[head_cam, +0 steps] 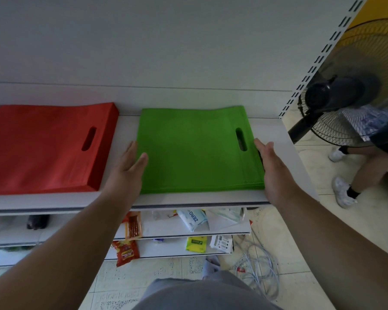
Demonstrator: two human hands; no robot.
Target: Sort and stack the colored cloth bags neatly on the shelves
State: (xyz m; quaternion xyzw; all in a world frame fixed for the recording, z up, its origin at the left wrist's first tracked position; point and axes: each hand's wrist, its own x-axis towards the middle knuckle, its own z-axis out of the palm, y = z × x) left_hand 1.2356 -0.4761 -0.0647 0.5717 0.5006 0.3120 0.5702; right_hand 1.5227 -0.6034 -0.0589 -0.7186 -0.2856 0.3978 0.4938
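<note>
A flat stack of green cloth bags (195,151) lies on the white top shelf (285,139), its handle slot toward the right. My left hand (127,170) presses straight fingers against the stack's left edge, thumb lying on the green cloth. My right hand (272,166) presses flat against the stack's right edge. A thicker stack of red cloth bags (43,148) sits to the left on the same shelf, a gap of bare shelf apart from the green one.
Lower shelves hold snack packets (133,224), a tissue pack (194,219) and a yellow-green packet (196,243). Grey cables (259,265) lie on the tiled floor. A standing fan (354,86) and another person's legs (356,173) are at the right.
</note>
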